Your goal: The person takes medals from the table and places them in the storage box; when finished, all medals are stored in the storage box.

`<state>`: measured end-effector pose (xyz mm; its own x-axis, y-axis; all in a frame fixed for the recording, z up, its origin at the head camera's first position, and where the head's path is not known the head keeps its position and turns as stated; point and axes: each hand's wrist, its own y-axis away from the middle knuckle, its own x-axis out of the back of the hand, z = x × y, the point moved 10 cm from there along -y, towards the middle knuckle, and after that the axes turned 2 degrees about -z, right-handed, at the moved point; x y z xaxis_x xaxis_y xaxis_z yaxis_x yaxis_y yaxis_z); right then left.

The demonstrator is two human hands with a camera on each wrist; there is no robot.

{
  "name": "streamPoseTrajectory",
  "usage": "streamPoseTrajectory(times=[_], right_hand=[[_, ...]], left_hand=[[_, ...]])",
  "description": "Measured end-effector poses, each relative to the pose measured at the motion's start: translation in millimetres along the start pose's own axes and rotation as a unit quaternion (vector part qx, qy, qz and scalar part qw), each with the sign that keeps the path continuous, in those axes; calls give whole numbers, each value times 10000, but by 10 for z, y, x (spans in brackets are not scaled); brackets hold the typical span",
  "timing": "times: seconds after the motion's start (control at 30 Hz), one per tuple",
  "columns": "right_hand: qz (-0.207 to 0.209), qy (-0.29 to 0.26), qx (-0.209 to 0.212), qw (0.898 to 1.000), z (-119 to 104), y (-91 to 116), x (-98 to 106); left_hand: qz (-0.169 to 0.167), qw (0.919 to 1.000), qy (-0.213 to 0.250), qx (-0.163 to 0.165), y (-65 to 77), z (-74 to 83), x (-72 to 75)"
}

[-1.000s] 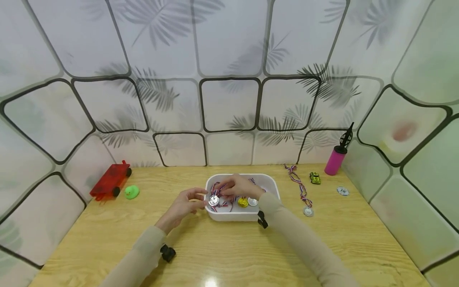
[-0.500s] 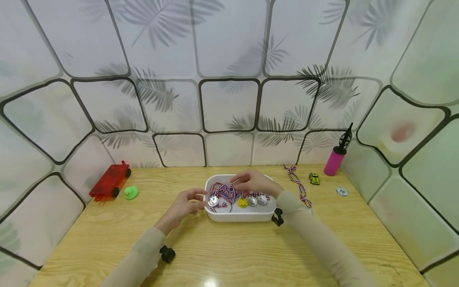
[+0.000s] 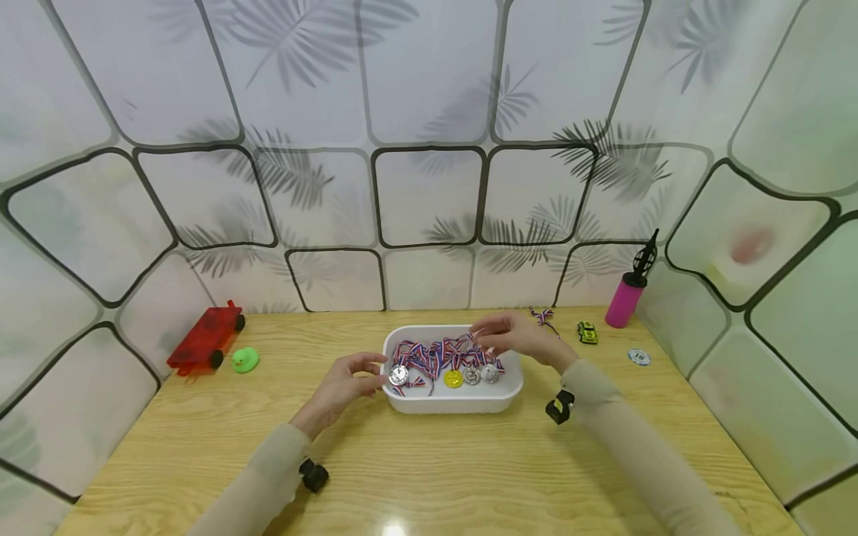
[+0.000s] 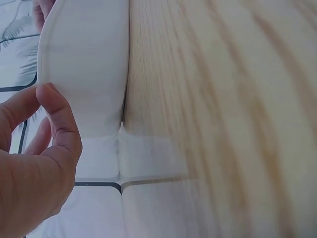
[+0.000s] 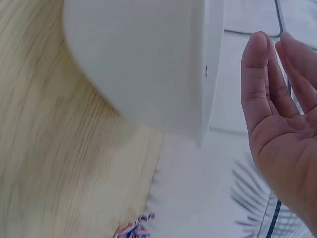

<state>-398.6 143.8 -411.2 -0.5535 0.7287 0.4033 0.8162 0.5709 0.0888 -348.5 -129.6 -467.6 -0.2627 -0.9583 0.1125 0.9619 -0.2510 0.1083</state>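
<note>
A white bin (image 3: 442, 406) stands mid-table with tangled red, white and blue ribbons. Inside it lie a silver medal (image 3: 398, 375) at the left, a gold medal (image 3: 453, 378) in the middle and two more silver medals (image 3: 471, 374) beside it. My left hand (image 3: 343, 387) rests its fingertips at the bin's left rim; in the left wrist view my thumb touches the rim edge. My right hand (image 3: 519, 339) hovers over the bin's right end, fingers loosely bent, holding nothing in the right wrist view. Another medal's ribbon (image 3: 543, 316) lies behind it, its lower part hidden.
At the left stand a red transparent wheeled toy (image 3: 208, 339) and a green rubber duck (image 3: 245, 360). On the right are a yellow toy car (image 3: 587, 333), a round token (image 3: 639, 357) and a pink balloon pump (image 3: 623, 301). A patterned curtain (image 3: 429, 193) closes off the back.
My right hand has moved rightward from over the ribbons to the bin's right end, uncovering the medals and ribbons. My left hand stays at the left rim.
</note>
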Motion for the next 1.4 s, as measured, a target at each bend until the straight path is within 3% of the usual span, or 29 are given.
streamPoseTrajectory(times=[0.23,0.9,1.4], right_hand=[[126,-236,24,9996,158,223,222],[339,21,-357,9988,707,854,685],[238,345,-794,9960,1046,1202,794]], left_hand=[[-55,9998,168,-36,-4,0,-25],[-79,9996,259,-53,-21,-8,-54],[10,9997,250,33,-24,-20,-23]])
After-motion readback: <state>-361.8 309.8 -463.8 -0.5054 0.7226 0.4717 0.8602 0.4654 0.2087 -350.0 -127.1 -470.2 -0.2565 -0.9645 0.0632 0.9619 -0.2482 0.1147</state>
